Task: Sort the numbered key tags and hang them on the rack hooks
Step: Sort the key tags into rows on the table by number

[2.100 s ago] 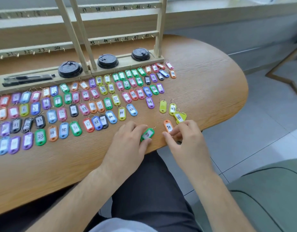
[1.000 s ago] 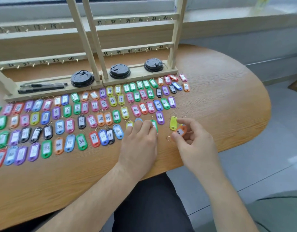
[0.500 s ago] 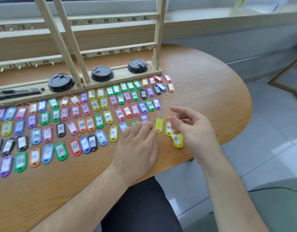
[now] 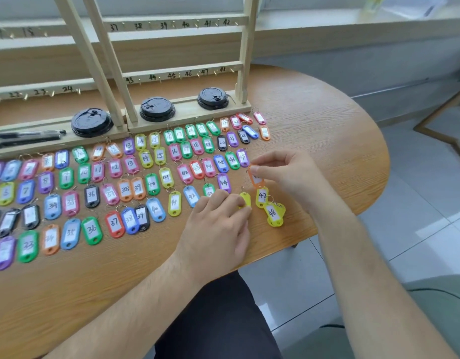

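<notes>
Wooden table (image 4: 327, 141), key tags (image 4: 125, 189) in numbered rows. Orange key tag (image 4: 257, 181) at the rows' right end, pinched near its ring by right hand (image 4: 288, 174), thumb and forefinger. Left hand (image 4: 218, 224) flat, fingers relaxed, tips touching a yellow tag (image 4: 246, 199). Behind, the rack (image 4: 177, 73).

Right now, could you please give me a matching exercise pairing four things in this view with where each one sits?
Things: 1 orange tag; 2 yellow tag 48; 3 black lids; 4 pens.
Places: A far left on the rack base; B pinched in the right hand; C flat on the table near its front edge; D on the rack base beside the uprights.
Pairs: 1-B, 2-C, 3-D, 4-A.
</notes>
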